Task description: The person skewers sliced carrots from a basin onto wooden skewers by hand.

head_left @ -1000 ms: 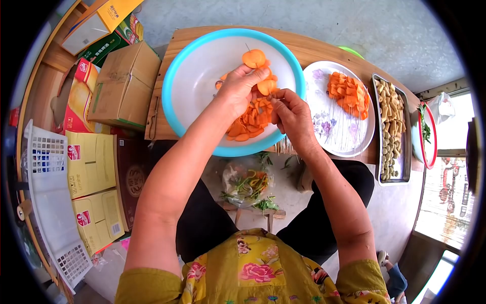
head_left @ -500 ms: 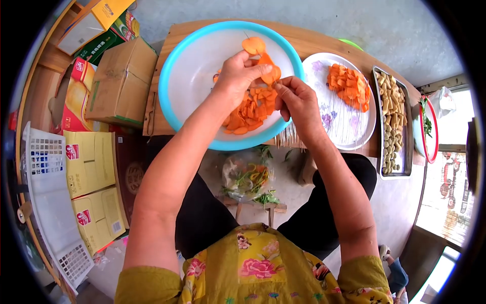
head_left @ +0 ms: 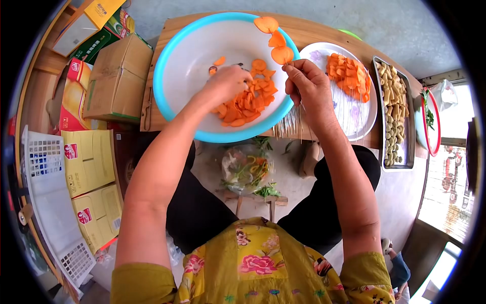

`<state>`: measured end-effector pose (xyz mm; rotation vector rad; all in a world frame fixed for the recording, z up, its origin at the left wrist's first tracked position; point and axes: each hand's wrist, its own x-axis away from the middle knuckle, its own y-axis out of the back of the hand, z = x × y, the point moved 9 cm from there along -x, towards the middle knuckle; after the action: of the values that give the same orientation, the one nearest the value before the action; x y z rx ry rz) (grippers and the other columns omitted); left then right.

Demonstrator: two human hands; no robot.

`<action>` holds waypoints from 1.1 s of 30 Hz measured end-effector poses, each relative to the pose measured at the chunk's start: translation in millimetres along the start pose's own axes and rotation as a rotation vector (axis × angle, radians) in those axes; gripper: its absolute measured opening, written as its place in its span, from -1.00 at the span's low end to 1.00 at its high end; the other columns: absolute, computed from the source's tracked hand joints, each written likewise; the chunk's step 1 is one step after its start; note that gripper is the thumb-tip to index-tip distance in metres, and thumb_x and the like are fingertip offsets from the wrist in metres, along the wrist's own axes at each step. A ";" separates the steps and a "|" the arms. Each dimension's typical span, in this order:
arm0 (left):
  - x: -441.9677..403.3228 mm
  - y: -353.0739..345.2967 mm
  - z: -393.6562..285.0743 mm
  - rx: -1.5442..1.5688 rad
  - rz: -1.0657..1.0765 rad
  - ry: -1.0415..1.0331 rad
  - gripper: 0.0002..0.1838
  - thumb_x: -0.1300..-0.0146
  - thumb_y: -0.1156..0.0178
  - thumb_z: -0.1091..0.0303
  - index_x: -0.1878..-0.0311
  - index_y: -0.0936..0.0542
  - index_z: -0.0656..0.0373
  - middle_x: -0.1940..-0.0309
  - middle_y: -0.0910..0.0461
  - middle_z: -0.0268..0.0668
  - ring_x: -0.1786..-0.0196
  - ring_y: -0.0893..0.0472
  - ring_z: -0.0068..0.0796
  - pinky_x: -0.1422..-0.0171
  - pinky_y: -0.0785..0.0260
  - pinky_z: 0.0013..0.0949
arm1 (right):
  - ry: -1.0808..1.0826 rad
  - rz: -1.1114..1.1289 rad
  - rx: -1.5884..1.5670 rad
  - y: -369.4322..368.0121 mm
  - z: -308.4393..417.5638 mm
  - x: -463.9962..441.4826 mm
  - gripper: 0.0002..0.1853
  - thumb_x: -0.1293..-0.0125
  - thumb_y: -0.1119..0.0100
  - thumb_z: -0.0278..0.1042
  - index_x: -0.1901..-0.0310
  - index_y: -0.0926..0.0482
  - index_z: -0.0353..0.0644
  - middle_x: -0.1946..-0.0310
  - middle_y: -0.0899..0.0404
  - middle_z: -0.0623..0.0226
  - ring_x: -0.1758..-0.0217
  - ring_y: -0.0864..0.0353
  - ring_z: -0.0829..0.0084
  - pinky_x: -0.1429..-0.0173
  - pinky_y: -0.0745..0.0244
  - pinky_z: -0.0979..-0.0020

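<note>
My right hand (head_left: 310,87) pinches a thin skewer of carrot slices (head_left: 281,54); a few flat orange rounds are threaded along it, above the basin's right rim. My left hand (head_left: 229,82) is over the white basin with a turquoise rim (head_left: 164,109), just at the heap of loose carrot slices (head_left: 246,107). Its fingertips are blurred and partly hidden, so whether they hold a slice is unclear. To the right, a white flowered plate (head_left: 316,53) bears finished carrot skewers (head_left: 349,76). Bare skewers (head_left: 289,125) lie between basin and plate.
A metal tray (head_left: 409,152) of skewered pale food stands at the table's right end, near a red-rimmed bowl (head_left: 432,144). Cardboard boxes (head_left: 114,83) and a white plastic basket (head_left: 50,197) line the left. A plastic bag of scraps (head_left: 245,169) lies below the table.
My left hand has left the skewer's upper part and moved down and left to the loose slices. The right hand has shifted slightly right with the skewer, which now shows more slices spread apart.
</note>
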<state>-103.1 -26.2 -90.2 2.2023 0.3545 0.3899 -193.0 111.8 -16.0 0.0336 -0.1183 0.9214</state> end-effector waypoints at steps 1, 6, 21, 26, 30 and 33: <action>0.5 -18.2 -2.1 -0.134 0.070 -0.078 -0.69 -0.08 -0.15 0.45 0.06 -0.62 0.15 0.08 -0.58 -0.15 0.01 -0.57 -0.20 -0.08 -0.41 -0.25 | 0.002 0.000 -0.008 0.2 0.7 -0.1 -0.83 -0.35 -0.07 -0.39 0.22 -0.51 -0.35 0.65 -0.45 0.41 0.71 -0.26 0.69 0.63 -0.13 0.62; 14.2 -28.5 6.0 -0.218 0.034 -0.103 -0.71 0.02 -0.16 0.50 0.16 -0.64 0.16 0.27 -0.58 -0.14 0.08 -0.55 -0.13 -0.01 -0.40 -0.19 | 0.016 0.001 -0.005 3.5 3.1 2.3 -0.83 -0.35 -0.06 -0.40 0.22 -0.51 -0.35 0.65 -0.45 0.41 0.71 -0.26 0.69 0.64 -0.13 0.63; 15.0 -39.3 -16.3 -0.141 0.144 -0.131 -0.76 -0.02 -0.24 0.40 0.17 -0.64 0.06 0.08 -0.50 -0.21 -0.09 -0.47 -0.20 -0.12 -0.33 -0.15 | 0.014 -0.010 0.036 8.8 5.0 5.2 -0.83 -0.34 -0.08 -0.39 0.24 -0.52 -0.36 0.66 -0.44 0.42 0.71 -0.27 0.69 0.64 -0.15 0.63; 10.0 -20.9 20.7 -0.449 -0.013 0.050 -0.82 -0.06 -0.16 0.48 0.23 -0.61 0.11 0.09 -0.53 -0.18 -0.03 -0.50 -0.19 -0.06 -0.37 -0.16 | 0.016 -0.010 0.037 9.2 5.6 6.1 -0.84 -0.34 -0.08 -0.40 0.25 -0.52 -0.36 0.67 -0.44 0.43 0.71 -0.27 0.70 0.64 -0.15 0.63; 6.4 -9.0 31.5 -0.242 0.069 0.150 -0.86 -0.08 -0.11 0.51 0.26 -0.58 0.17 0.20 -0.59 -0.15 0.02 -0.52 -0.16 -0.01 -0.39 -0.18 | 0.001 0.021 0.086 8.1 4.8 8.0 -0.81 -0.38 -0.04 -0.31 0.19 -0.53 -0.27 0.60 -0.42 0.49 0.65 -0.27 0.73 0.58 -0.15 0.67; 8.3 -2.0 25.8 -0.196 0.022 0.148 -0.87 -0.07 -0.13 0.52 0.28 -0.57 0.21 0.30 -0.61 -0.16 0.09 -0.55 -0.16 0.05 -0.40 -0.19 | 0.011 0.021 0.099 10.0 5.0 7.1 -0.81 -0.38 -0.03 -0.31 0.19 -0.53 -0.27 0.60 -0.42 0.49 0.64 -0.28 0.73 0.57 -0.16 0.67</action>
<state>-85.6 -40.0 -105.8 1.9932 0.3561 0.5776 -197.2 123.1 -10.5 0.1194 -0.0629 0.9478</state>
